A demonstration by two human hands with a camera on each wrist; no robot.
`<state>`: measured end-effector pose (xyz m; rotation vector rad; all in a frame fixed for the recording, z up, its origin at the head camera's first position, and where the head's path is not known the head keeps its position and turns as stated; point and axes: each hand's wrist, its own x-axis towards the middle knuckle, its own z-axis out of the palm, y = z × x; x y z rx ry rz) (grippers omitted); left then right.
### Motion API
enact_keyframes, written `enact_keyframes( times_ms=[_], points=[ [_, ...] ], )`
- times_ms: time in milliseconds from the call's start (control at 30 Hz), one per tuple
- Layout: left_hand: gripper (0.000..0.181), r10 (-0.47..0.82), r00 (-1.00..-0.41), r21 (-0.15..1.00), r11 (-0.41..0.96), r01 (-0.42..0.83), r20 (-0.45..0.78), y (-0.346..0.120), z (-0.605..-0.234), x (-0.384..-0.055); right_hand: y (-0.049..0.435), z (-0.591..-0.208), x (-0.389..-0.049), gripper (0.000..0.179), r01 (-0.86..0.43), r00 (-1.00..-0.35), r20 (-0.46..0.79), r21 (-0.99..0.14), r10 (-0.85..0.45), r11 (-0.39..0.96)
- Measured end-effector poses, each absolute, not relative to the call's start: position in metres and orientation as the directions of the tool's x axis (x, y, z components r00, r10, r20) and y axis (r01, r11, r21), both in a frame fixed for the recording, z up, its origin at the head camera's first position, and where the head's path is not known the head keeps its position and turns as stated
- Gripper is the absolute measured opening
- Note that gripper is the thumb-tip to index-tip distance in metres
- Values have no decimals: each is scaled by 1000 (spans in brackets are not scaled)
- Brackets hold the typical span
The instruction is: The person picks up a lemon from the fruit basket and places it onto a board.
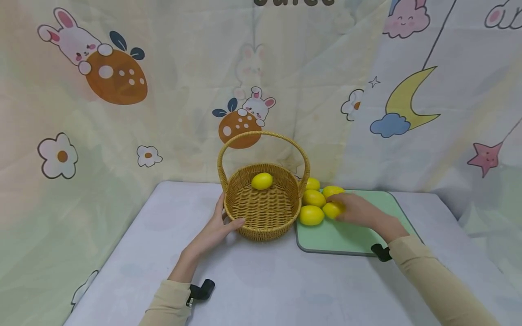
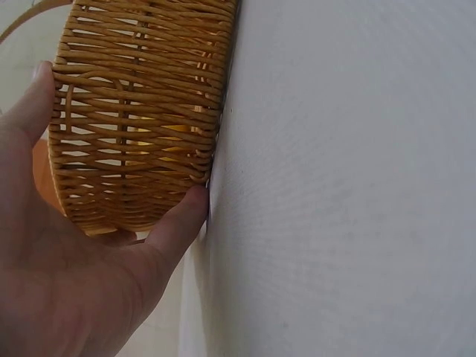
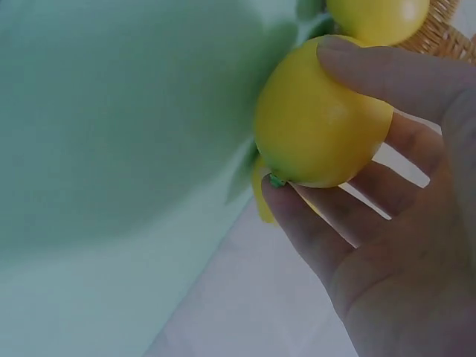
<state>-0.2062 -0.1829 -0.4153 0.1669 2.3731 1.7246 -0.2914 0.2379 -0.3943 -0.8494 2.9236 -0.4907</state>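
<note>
A wicker basket (image 1: 263,234) with a tall hooped handle stands on the table, one yellow lemon (image 1: 262,181) lying inside it. My left hand (image 1: 218,226) holds the basket by its left side, with the thumb at the front rim. In the left wrist view, the thumb and fingers (image 2: 178,219) span the woven wall from rim to base. My right hand (image 1: 363,212) grips another lemon (image 3: 320,119) over the green board, thumb on one side and fingers on the other. The lemon's small green tip shows beside a fingertip in the right wrist view.
Several more lemons (image 1: 311,215) cluster on the left part of the green board (image 1: 338,240), close against the basket's right side. A white cloth covers the table (image 1: 261,280). Behind it hangs a printed curtain (image 1: 183,90) with rabbits and flowers.
</note>
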Motion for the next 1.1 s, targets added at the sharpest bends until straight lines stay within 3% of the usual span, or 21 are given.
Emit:
enact_keyframes(
  times_ms=[367, 1100],
  points=[
    [115, 198, -974, 948, 314, -46, -112, -183, -414, -206, 238, -403, -289, 47, -511, -854, 68, -289, -515, 810],
    [116, 203, -973, 947, 319, -43, -113, -184, -416, -206, 242, -392, -281, 50, -496, -859, 65, -353, -508, 794]
  ],
)
